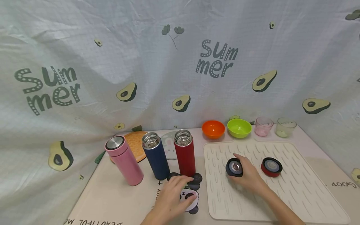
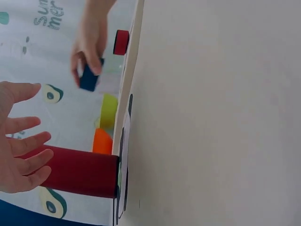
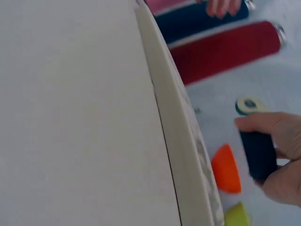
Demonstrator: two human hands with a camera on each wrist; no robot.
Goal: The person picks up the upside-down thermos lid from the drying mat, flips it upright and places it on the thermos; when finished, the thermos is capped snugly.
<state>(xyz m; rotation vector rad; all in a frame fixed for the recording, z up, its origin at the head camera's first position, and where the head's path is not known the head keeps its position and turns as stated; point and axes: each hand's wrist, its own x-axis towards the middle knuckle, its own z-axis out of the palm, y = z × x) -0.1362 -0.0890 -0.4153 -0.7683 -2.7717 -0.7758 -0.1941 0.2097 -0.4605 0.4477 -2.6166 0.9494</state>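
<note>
My right hand (image 1: 248, 176) grips a dark blue bottle lid (image 1: 234, 167) by its sides, its underside turned up, above the cream mat. The right wrist view shows thumb and fingers around the lid (image 3: 259, 155), off the mat. A red lid (image 1: 271, 167) lies upside down on the mat, right of that hand. My left hand (image 1: 170, 200), fingers spread and holding nothing, hovers in front of the open red bottle (image 1: 185, 156). Left of that bottle stands the open blue bottle (image 1: 157, 159), then a pink bottle (image 1: 126, 164) with its lid on.
The ridged cream mat (image 1: 225, 203) covers the table's right side. Behind it stand an orange bowl (image 1: 213, 129), a green bowl (image 1: 239, 128), a pink glass (image 1: 263, 126) and a clear glass (image 1: 285, 127). A printed curtain (image 1: 157, 62) hangs along the back.
</note>
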